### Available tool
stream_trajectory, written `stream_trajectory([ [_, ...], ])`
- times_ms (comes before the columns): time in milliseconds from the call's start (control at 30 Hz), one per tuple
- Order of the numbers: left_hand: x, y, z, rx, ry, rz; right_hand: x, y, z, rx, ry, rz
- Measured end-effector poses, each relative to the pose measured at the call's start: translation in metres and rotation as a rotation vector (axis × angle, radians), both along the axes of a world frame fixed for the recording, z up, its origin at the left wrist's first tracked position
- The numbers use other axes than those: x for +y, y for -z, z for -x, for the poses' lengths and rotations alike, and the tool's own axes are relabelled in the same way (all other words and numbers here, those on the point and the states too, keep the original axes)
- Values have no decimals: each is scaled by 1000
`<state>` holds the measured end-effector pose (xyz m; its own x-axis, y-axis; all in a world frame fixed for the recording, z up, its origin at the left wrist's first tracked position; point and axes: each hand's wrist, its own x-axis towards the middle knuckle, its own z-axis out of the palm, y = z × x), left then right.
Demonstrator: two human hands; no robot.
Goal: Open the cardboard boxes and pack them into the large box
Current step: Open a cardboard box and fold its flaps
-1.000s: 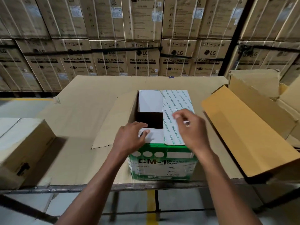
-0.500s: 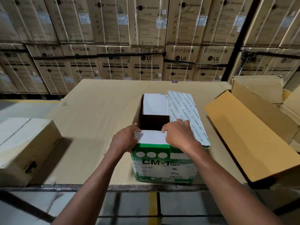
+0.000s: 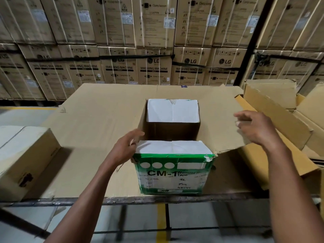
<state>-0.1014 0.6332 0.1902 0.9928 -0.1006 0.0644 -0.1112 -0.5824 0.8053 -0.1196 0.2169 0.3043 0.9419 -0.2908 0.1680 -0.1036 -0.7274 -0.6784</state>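
A green and white CM-1 tape box (image 3: 172, 174) stands at the table's near edge, top open. Its white near flap (image 3: 171, 146) and white far flap (image 3: 172, 110) lie over the two ends, with a dark gap between them. The brown right flap (image 3: 220, 127) is folded outward. My left hand (image 3: 122, 151) sits at the box's near-left corner, fingers curled against the near flap's edge; a grip is unclear. My right hand (image 3: 257, 128) hovers open above the right flap, holding nothing. The large brown box (image 3: 273, 118) lies open to the right.
A closed, taped carton (image 3: 26, 155) sits on the left of the table. A cardboard sheet (image 3: 105, 106) covers the tabletop. Stacked washing machine cartons (image 3: 154, 71) form a wall behind. The table's metal front edge (image 3: 122, 200) is just below the green box.
The right flap with the printed tape has swung from over the opening out to the right. My right hand left the flap and rose to the right. My left hand stayed at the near-left corner.
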Motion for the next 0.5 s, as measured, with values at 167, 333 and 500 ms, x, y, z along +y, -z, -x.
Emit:
stream_trajectory([
  [167, 0, 3, 9, 6, -146, 221, 12, 71, -1, 332, 68, 161],
  [333, 3, 12, 11, 177, -82, 360, 45, 112, 7, 290, -60, -512],
  [500, -8, 15, 10, 217, -81, 490, 53, 128, 6, 305, -39, -769],
])
